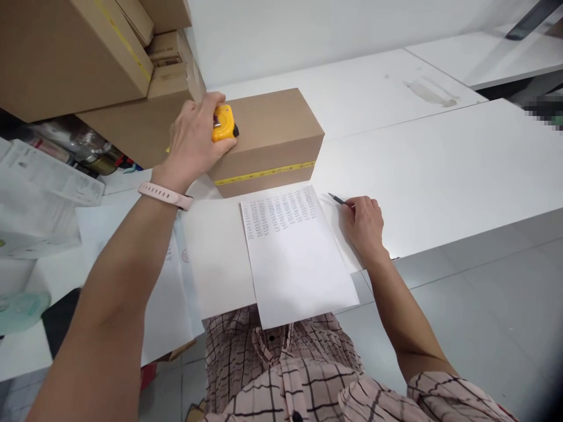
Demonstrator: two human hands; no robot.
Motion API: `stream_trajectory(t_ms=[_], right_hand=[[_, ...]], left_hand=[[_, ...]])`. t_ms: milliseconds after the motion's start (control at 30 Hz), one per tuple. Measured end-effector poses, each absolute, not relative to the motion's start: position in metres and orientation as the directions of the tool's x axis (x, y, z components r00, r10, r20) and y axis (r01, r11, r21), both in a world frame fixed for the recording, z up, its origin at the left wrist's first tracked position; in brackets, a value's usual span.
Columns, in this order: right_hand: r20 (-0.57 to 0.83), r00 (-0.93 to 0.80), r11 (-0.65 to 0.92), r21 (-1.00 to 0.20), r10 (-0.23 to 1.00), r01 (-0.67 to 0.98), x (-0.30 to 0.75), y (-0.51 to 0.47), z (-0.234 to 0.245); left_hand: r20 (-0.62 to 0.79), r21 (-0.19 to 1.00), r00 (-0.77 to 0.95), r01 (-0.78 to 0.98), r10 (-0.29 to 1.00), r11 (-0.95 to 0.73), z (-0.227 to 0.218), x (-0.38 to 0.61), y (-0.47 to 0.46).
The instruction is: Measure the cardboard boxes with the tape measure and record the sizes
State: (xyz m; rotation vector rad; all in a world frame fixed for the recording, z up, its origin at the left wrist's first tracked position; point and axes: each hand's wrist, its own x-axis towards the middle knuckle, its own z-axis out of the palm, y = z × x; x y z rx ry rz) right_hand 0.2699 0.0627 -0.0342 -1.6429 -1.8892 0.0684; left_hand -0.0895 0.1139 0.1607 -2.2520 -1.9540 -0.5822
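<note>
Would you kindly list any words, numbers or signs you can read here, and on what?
Nothing is readable.
Sheet of paper: columns of writing, too small.
Yellow tape on the box: marks too blurred.
Papers at left: writing and a round mark, too small.
White object at far left: print too blurred.

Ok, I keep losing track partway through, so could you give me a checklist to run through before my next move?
1. Tape measure gripped: ok, the left hand holds it over the box.
2. Box top closed: ok, no flap stands open.
3. Pen in hand: ok, it is in the right hand.
4. Pen tip on the paper: not ok, it points off beyond the right edge.
5. Paper fully on the table: not ok, its near end overhangs the edge.
6. Figures on the paper correct: cannot tell, the print is too small to read.
</note>
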Motion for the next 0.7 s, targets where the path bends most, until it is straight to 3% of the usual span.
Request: stream_trajectory(t_ms=[100,200,267,367,433,533,633,700], right_hand=[[0.357,0.074,0.136,-0.528,0.931,0.838,0.270,0.059,-0.030],[0.365,0.152,0.126,-0.635,0.919,0.762,0.269,0.055,-0.024],[0.413,0.188,0.203,-0.734,0.891,0.648,0.270,0.054,-0.022],[0.365,0.232,0.278,-0.900,0.902,0.337,0.275,0.056,-0.019],[0.252,0.162,0.236,-0.965,0.954,0.112,0.279,0.058,-0.016],[0.113,-0.052,0.105,-0.984,0.992,-0.146,0.279,0.055,-0.005],[0.027,-0.215,-0.030,-0.966,0.976,-0.258,0.265,0.049,0.012],[-0.008,-0.297,-0.082,-0.968,0.955,-0.236,0.248,0.046,0.021]], left_hand=[[0.436,0.218,0.119,0.948,0.892,-0.233,0.141,-0.087,0.110],[0.521,0.224,0.271,0.872,0.809,-0.436,0.103,-0.067,0.085],[0.439,0.281,0.461,0.745,0.771,-0.605,0.070,-0.047,0.060],[0.172,0.401,0.612,0.672,0.772,-0.623,0.025,-0.022,0.026],[0.047,0.420,0.617,0.701,0.785,-0.576,0.005,-0.015,0.015],[-0.036,0.388,0.594,0.749,0.803,-0.537,-0.006,-0.015,0.015],[-0.072,0.339,0.557,0.794,0.828,-0.504,-0.005,-0.018,0.022],[-0.087,0.321,0.535,0.813,0.840,-0.485,-0.003,-0.019,0.026]])
